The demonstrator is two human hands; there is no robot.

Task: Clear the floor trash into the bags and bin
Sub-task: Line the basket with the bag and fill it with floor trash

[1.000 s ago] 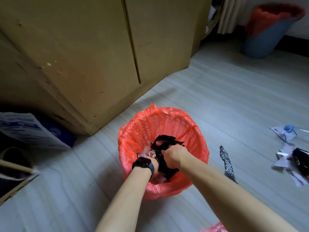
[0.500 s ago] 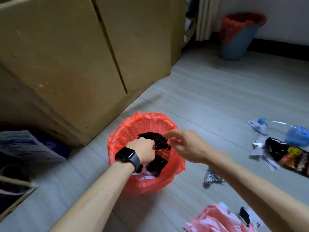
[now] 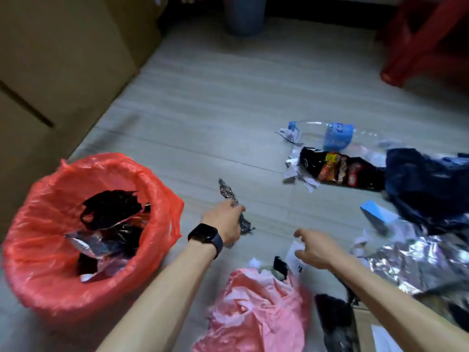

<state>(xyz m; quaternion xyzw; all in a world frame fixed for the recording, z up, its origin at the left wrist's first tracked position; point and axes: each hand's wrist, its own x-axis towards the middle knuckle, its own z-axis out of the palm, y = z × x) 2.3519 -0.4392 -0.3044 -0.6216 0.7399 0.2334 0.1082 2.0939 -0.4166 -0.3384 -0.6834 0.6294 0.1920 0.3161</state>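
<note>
The left hand [image 3: 224, 222] grips a crumpled wrapper [image 3: 226, 191] on the floor beside the red-lined bin [image 3: 50, 288]. The right hand [image 3: 317, 250] hovers over white paper [image 3: 295, 261], its fingers apart.

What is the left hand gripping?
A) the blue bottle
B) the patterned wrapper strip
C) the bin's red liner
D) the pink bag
B: the left hand has its fingers curled round the wrapper strip on the floor, right of the bin.
</note>
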